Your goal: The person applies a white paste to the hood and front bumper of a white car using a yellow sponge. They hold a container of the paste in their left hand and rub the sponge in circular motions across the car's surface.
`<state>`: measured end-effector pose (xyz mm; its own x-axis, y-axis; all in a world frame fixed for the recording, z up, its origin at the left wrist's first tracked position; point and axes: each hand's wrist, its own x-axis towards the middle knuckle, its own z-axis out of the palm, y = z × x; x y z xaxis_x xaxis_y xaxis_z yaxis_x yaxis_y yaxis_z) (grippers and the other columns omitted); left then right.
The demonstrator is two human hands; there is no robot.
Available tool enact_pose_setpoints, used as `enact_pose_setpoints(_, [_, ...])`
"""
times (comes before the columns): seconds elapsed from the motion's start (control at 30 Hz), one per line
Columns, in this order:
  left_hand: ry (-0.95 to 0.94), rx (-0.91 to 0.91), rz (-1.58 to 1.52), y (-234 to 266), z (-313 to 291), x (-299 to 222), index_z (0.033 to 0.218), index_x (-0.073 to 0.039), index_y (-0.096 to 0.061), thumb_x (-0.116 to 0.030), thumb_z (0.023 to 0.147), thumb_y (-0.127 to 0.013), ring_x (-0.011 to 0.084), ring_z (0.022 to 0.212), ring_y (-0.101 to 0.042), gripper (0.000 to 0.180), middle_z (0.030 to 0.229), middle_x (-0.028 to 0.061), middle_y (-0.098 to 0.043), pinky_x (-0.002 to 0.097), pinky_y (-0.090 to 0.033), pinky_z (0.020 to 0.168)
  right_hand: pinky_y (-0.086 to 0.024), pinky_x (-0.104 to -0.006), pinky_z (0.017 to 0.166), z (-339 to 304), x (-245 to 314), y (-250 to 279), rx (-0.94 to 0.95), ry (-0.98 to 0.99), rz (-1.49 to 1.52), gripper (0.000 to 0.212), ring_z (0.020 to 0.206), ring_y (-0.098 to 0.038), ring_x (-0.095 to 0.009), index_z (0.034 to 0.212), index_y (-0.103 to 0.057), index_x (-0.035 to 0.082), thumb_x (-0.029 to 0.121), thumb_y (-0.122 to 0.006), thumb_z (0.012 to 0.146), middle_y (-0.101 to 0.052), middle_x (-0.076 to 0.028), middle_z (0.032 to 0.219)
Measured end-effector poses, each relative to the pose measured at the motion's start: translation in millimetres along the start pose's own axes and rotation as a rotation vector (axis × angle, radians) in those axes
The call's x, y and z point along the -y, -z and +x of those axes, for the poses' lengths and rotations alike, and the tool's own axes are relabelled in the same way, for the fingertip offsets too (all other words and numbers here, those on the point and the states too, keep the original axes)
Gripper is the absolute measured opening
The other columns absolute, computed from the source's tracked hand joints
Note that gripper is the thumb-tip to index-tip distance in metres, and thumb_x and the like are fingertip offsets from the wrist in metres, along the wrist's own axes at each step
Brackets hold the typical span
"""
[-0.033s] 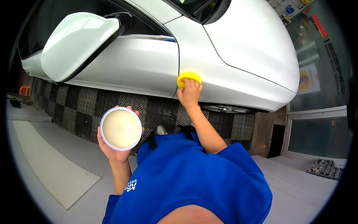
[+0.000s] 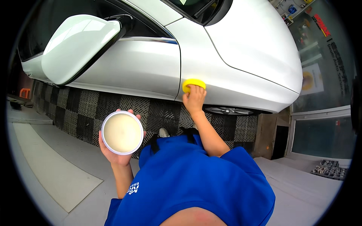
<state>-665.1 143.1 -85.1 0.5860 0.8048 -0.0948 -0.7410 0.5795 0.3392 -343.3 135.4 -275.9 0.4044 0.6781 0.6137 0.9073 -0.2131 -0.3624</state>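
In my right hand is a round yellow sponge pad, gripped by the fingers and pressed against the front fender of a white car. The pad sits just right of the seam between door and fender, above the front wheel. My left hand holds up a round white-rimmed tub, its fingers wrapped around the side and underneath. Pale cream-coloured paste with a smooth surface shows inside the tub, which has no lid on.
The car's side mirror juts out at the upper left. Underfoot lie black and grey grated floor tiles. Glass panels stand at the right, with a dark rack-like object on the floor nearby. An orange stool is far left.
My right hand and the yellow sponge pad have shifted slightly down and to the right on the fender. The left hand with the tub stays nearly in place.
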Motion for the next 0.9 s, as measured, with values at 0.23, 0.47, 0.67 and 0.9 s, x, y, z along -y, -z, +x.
enact_pose_setpoints(0.23, [-0.036, -0.113, 0.009, -0.3, 3.1, 5.6, 0.159, -0.008, -0.027, -0.057, 0.097, -0.051, 0.0504, 0.150, -0.022, 0.082, 0.163, 0.0255, -0.024, 0.0764, -0.034, 0.104, -0.037, -0.0452, 0.089, 101.5, 44.7, 19.7, -0.122, -0.204, 0.032, 0.034, 0.100, -0.054, -0.029, 0.107, -0.063, 0.012, 0.009, -0.064, 0.073, -0.061, -0.007, 0.103])
enact_pose_setpoints(0.47, [-0.010, 0.019, 0.041, -5.4, -1.3, 6.7, 0.158, -0.008, -0.029, -0.055, 0.097, -0.052, 0.0508, 0.149, -0.022, 0.080, 0.163, 0.0260, -0.023, 0.0775, -0.036, 0.102, -0.037, -0.0427, 0.088, 24.1, 21.7, 18.3, 0.056, -0.124, 0.053, 0.034, 0.099, -0.055, -0.028, 0.104, -0.064, 0.014, 0.006, -0.067, 0.071, -0.061, -0.005, 0.098])
enact_pose_setpoints(0.67, [0.057, -0.085, 0.002, -1.3, 7.8, 16.5, 0.156, -0.007, -0.032, -0.057, 0.097, -0.050, 0.0504, 0.149, -0.023, 0.079, 0.163, 0.0265, -0.024, 0.0780, -0.034, 0.103, -0.039, -0.0474, 0.092, 34.4, 10.2, 11.8, -0.050, -0.113, 0.047, 0.030, 0.103, -0.055, -0.029, 0.103, -0.064, 0.013, 0.006, -0.066, 0.074, -0.061, -0.007, 0.100])
enact_pose_setpoints(0.9, [0.048, -0.155, 0.069, 7.9, 1.8, 8.6, 0.156, -0.008, -0.033, -0.056, 0.097, -0.050, 0.0513, 0.148, -0.025, 0.078, 0.161, 0.0264, -0.026, 0.0781, -0.034, 0.103, -0.037, -0.0455, 0.087, -3.2, -56.3, 38.2, -0.213, -0.485, 0.046, 0.030, 0.097, -0.052, -0.030, 0.105, -0.061, 0.013, 0.009, -0.065, 0.075, -0.057, -0.006, 0.096])
